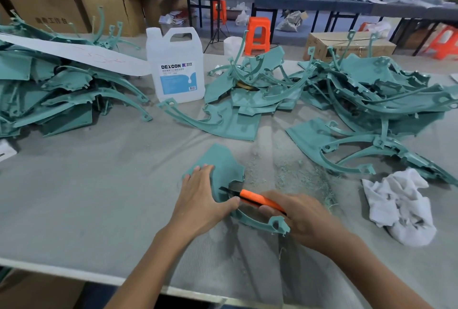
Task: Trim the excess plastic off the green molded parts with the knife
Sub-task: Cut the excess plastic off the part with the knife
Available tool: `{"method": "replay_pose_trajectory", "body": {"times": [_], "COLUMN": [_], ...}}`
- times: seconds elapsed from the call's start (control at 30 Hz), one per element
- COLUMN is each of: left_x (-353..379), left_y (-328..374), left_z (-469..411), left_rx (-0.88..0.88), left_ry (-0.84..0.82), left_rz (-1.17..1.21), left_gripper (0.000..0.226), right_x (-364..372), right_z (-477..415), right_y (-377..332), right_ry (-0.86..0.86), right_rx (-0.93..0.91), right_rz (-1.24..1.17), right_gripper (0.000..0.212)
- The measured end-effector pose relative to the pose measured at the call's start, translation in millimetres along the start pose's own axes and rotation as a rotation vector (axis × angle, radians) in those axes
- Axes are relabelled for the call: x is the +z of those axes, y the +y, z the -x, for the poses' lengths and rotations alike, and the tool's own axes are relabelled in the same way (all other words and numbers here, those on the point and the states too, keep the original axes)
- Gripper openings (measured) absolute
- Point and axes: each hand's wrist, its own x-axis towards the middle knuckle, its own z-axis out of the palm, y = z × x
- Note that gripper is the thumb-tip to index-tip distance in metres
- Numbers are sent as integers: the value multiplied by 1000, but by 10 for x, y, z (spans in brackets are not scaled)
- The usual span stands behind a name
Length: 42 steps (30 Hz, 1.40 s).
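Note:
A green molded part (224, 167) lies flat on the grey table near the front middle. Its curved arm ends in a bracket (278, 224) toward me. My left hand (202, 201) presses on the part's left side, fingers spread, thumb against its inner edge. My right hand (298, 214) grips an orange utility knife (257, 200). The dark blade tip touches the part's inner cut-out edge, just right of my left thumb.
Heaps of green parts lie at the left (62, 90), the middle back (252, 90) and the right (376, 100). A clear DEXCON jug (177, 66) stands behind. A white rag (401, 207) lies at the right. Green shavings (302, 175) litter the cloth. The table's front edge (74, 272) is near.

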Motion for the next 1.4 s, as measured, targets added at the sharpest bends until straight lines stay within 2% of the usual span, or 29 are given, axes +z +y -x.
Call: {"method": "replay_pose_trajectory", "body": {"times": [0.1,0.23,0.3,0.43,0.5,0.67,0.77,0.9,1.13,1.3,1.4], "left_x": [-5,-3,24,122,128,86,92,87,95,113,87], "left_y": [1,-10,-11,52,67,54,53,101,136,172,205], "left_z": [2,7,29,146,146,35,38,40,37,16,-43], "left_rx": [9,13,6,7,11,-13,-43,-75,-104,-141,-129], "left_ry": [-6,-11,2,109,162,82,13,-10,-46,-75,-137], "left_rz": [-8,-13,-19,-353,-419,-296,-199,-194,-195,-179,-180], "left_gripper": [108,108,107,111,114,119,117,112,113,113,108], "right_x": [-43,-16,-45,-8,25,62,63,79,35,11,31], "right_z": [1,9,19,117,132,123,119,136,180,178,204], "right_y": [18,-83,-44,-9,-4,30,50,27,-1,7,21], "right_ry": [58,1,53,222,226,101,114,151,140,165,239], "right_rx": [53,-1,51,77,96,129,163,147,151,168,137], "right_rz": [18,2,20,-162,-191,-159,-120,-125,-109,-96,-190], "right_gripper": [36,45,41,40,46,62,50,47,25,35,43]}}
